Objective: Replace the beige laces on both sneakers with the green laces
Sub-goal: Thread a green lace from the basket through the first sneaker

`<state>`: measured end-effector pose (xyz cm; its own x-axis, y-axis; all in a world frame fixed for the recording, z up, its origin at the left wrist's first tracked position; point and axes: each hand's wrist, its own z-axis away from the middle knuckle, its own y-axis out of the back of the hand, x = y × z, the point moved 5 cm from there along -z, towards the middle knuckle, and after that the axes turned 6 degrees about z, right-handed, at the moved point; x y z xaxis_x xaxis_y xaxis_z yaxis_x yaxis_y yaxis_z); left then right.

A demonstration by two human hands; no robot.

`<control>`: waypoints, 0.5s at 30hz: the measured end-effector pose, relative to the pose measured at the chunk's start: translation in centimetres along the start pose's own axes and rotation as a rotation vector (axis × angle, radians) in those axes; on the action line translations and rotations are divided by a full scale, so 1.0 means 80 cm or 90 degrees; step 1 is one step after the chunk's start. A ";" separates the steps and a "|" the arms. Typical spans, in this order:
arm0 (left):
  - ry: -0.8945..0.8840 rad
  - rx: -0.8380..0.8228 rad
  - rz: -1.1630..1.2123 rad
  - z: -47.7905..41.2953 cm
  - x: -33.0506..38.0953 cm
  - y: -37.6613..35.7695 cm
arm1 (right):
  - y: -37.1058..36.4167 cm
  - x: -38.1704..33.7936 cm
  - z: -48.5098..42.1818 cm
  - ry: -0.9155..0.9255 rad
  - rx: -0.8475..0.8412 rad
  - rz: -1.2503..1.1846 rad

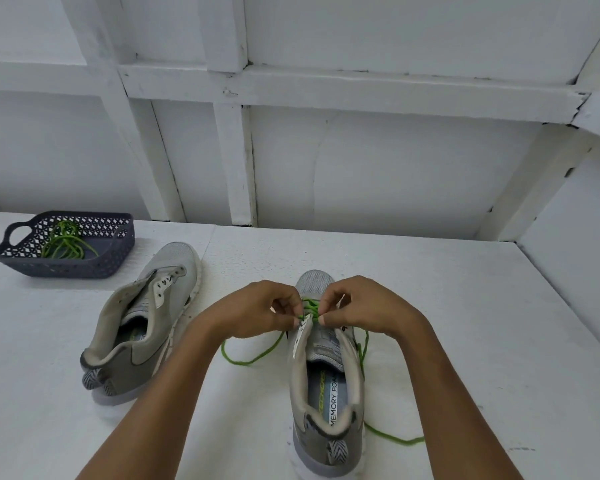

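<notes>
Our left hand [257,311] and right hand [364,306] pinch the green lace [310,308] with curled fingers [326,318] at the front eyelets of the sneaker [326,393] on the worktop [465,341]; uneven pulling could leave one end too short.

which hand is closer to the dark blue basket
Left. The left hand pinches the green lace on the sneaker, on the side facing the basket; the right hand pinches it farther over.
</notes>
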<state>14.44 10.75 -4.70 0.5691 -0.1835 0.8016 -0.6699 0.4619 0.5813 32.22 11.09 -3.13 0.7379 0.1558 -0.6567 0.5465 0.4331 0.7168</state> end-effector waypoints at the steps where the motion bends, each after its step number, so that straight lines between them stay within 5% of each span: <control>1: -0.002 0.013 0.003 0.000 0.000 -0.001 | -0.001 -0.003 -0.002 0.002 0.000 0.011; 7: -0.007 0.048 0.092 0.001 0.002 0.002 | -0.004 -0.004 -0.009 0.014 -0.026 0.036; 15: 0.037 0.011 0.009 -0.005 -0.014 -0.005 | -0.015 -0.002 -0.014 0.036 -0.080 0.089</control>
<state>14.29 11.12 -5.85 0.5858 -0.1255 0.8007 -0.6863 0.4486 0.5725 31.02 11.55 -4.12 0.7778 0.2699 -0.5676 0.3840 0.5108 0.7691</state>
